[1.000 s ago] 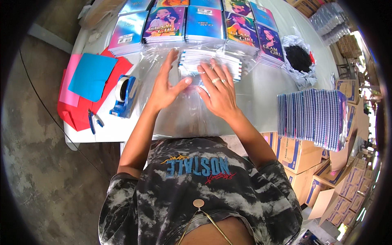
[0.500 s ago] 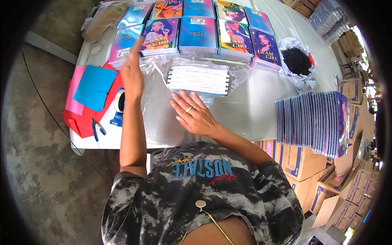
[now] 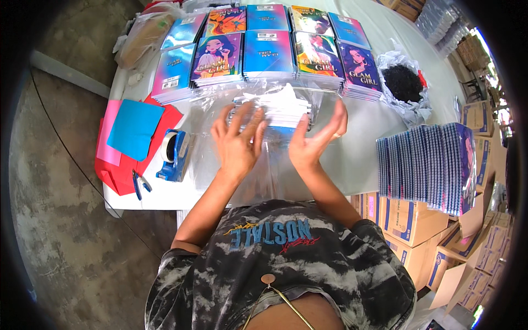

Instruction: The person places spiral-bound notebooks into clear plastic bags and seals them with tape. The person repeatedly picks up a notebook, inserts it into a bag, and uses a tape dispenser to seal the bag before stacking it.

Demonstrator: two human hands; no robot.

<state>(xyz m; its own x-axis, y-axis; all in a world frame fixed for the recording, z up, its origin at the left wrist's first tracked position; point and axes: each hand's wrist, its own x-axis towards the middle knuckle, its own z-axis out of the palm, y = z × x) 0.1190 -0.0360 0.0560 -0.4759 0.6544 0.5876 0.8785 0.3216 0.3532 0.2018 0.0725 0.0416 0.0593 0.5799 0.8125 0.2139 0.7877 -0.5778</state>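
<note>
In front of me on the table lies a stack of notebooks (image 3: 280,116), white page edges showing, in clear plastic film (image 3: 264,176) that spreads toward my body. My left hand (image 3: 237,138) is at the stack's left end, fingers spread over the film; whether it presses on the stack I cannot tell. At the right end is my right hand (image 3: 320,137), open, thumb apart from raised fingers, slightly blurred. Glare on the wrinkled film hides part of the stack. Left of my left hand stands a blue tape dispenser (image 3: 175,157) with a roll of tape.
Behind the bundle stand rows of colourful notebooks (image 3: 268,52). A tall notebook stack (image 3: 421,168) is at the right edge, above cardboard boxes (image 3: 410,220). Left are blue sheets (image 3: 135,129), red sheets (image 3: 118,184) and snippers (image 3: 140,184). A plastic bag with black material (image 3: 402,83) lies back right.
My left hand has come down from beside the rear notebooks to the bundle's left end. My right hand has moved from its front to its right end. The view has shifted slightly.
</note>
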